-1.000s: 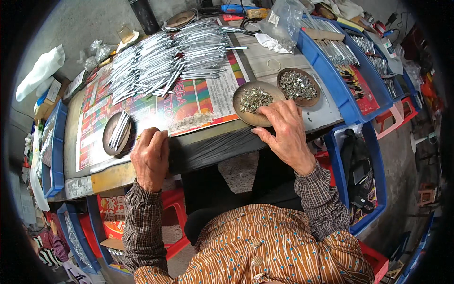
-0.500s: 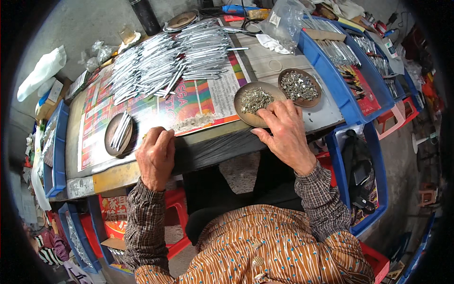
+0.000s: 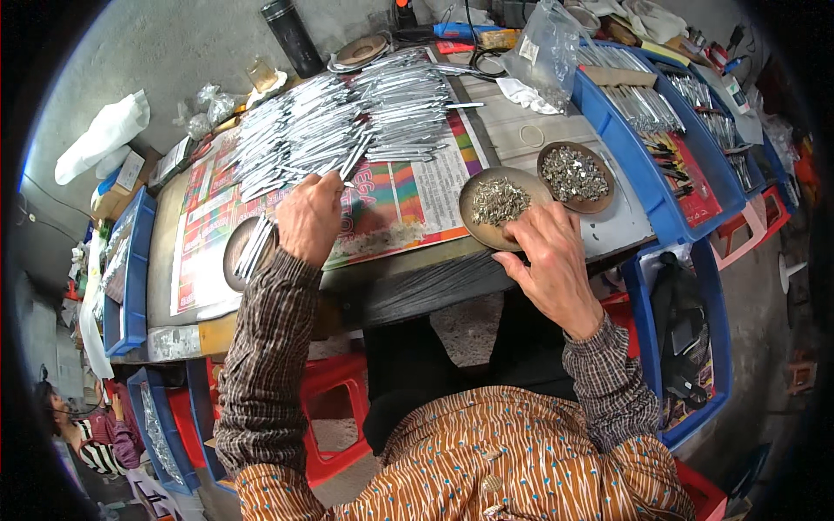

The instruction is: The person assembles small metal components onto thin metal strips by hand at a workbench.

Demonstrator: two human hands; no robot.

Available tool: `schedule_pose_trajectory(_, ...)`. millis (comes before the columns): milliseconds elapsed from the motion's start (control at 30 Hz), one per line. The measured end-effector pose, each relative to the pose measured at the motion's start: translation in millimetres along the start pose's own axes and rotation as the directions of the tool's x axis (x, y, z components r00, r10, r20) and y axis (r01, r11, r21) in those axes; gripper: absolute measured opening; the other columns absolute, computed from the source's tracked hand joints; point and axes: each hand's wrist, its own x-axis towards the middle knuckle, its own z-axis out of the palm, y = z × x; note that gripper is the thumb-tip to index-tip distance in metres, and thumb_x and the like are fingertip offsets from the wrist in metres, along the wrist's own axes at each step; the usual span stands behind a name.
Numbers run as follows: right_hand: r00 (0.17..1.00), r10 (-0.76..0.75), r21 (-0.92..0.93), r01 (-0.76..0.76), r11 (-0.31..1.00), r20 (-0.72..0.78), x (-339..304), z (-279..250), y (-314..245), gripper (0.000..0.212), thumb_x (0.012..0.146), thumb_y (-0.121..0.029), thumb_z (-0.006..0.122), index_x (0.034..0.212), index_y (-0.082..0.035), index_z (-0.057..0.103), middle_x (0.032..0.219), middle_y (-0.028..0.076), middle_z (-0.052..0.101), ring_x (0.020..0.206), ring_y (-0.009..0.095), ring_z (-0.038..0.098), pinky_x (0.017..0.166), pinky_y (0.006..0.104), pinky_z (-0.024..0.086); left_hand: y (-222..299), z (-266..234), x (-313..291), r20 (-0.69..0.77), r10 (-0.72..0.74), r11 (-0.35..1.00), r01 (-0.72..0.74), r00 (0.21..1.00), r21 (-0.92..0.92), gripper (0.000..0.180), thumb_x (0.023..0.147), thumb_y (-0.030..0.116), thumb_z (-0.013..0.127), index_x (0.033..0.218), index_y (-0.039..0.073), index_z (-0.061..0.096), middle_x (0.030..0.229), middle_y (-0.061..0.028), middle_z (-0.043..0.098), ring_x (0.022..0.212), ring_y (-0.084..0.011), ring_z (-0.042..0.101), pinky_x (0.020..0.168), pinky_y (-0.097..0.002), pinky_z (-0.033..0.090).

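My left hand (image 3: 310, 217) reaches forward over the colourful printed paper (image 3: 408, 187) to the near edge of a large pile of silver metal strips (image 3: 347, 122). Its fingers pinch one thin silver strip (image 3: 345, 179). Beside its wrist, a round brown dish (image 3: 236, 252) holds a few more strips. My right hand (image 3: 552, 260) rests on the near rim of a brown dish of small metal parts (image 3: 495, 201), fingertips touching the parts and thumb held apart. A second dish of small parts (image 3: 575, 176) stands just behind it to the right.
Blue bins (image 3: 643, 165) with metal strips and tools line the table's right side, and another blue bin (image 3: 130, 269) the left. At the back stand a black cylinder (image 3: 291, 36) and a clear plastic bag (image 3: 547, 52). Red stools sit below. Another person (image 3: 65, 417) is lower left.
My left hand left the table's front edge and moved forward to the strip pile. My right hand shifted slightly toward the dish's near rim. The camera view tilted.
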Motion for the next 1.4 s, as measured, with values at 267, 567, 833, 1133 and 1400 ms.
schedule_pose_trajectory(267, 1.000, -0.005, 0.067, 0.006, 0.998, -0.009, -0.4, -0.8, 0.6, 0.028, 0.067, -0.010, 0.073, 0.092, -0.005, 0.060, 0.088, 0.007, 0.054, 0.092, 0.026, 0.049, 0.077, 0.0405, 0.035, -6.4, 35.7, 35.3, 0.047, -0.014, 0.988, 0.006, 0.999, 0.156, 0.011, 0.077, 0.014, 0.063, 0.086, 0.008, 0.060, 0.078, -0.0141, 0.060, 0.072, -0.0357, 0.061, 0.061, -0.0445, 0.048)
schedule_pose_trajectory(567, 0.999, 0.027, 0.082, -0.026, 0.996, -0.017, -0.1, -1.8, 0.3, 0.028, 0.065, -0.007, 0.074, 0.088, -0.004, 0.060, 0.086, 0.007, 0.056, 0.089, 0.027, 0.050, 0.078, 0.0402, 0.037, -9.3, 56.5, 45.0, 0.013, -0.050, 0.979, 0.046, 0.999, 0.201, 0.011, 0.077, 0.012, 0.060, 0.082, 0.003, 0.055, 0.079, -0.0173, 0.060, 0.071, -0.0366, 0.061, 0.062, -0.0466, 0.047)
schedule_pose_trajectory(833, 1.000, 0.002, 0.095, 0.000, 0.996, -0.026, -1.6, -0.7, 3.6, 0.023, 0.068, -0.007, 0.071, 0.088, -0.006, 0.060, 0.086, 0.006, 0.054, 0.089, 0.025, 0.049, 0.076, 0.0388, 0.036, -8.9, 43.6, 35.8, 0.068, -0.144, 0.971, 0.128, 0.987, 0.204, 0.013, 0.078, 0.013, 0.059, 0.085, 0.004, 0.054, 0.073, -0.0180, 0.062, 0.069, -0.0366, 0.062, 0.062, -0.0469, 0.048)
schedule_pose_trajectory(1133, 0.992, 0.048, 0.205, -0.024, 0.979, -0.113, -4.0, -1.2, 0.1, 0.015, 0.068, -0.004, 0.068, 0.076, -0.004, 0.056, 0.079, 0.006, 0.054, 0.082, 0.025, 0.050, 0.076, 0.0370, 0.038, 62.8, -28.2, -26.3, 0.064, -0.232, 0.858, 0.235, 0.971, -0.456, 0.010, 0.077, 0.001, 0.060, 0.087, 0.001, 0.060, 0.067, -0.0102, 0.062, 0.054, -0.0146, 0.056, 0.054, -0.0279, 0.045)
schedule_pose_trajectory(1400, 0.990, 0.099, 0.624, -0.012, 0.781, -0.105, -17.4, -2.6, -30.9, 0.015, 0.070, 0.007, 0.067, 0.080, 0.000, 0.057, 0.078, 0.006, 0.060, 0.069, 0.016, 0.058, 0.061, 0.0272, 0.047, 117.8, -41.0, -89.6, 0.355, -0.327, 0.366, 0.464, 0.876, -0.807, 0.010, 0.081, 0.000, 0.063, 0.091, -0.002, 0.063, 0.065, 0.0016, 0.059, 0.058, -0.0017, 0.050, 0.054, -0.0186, 0.042)
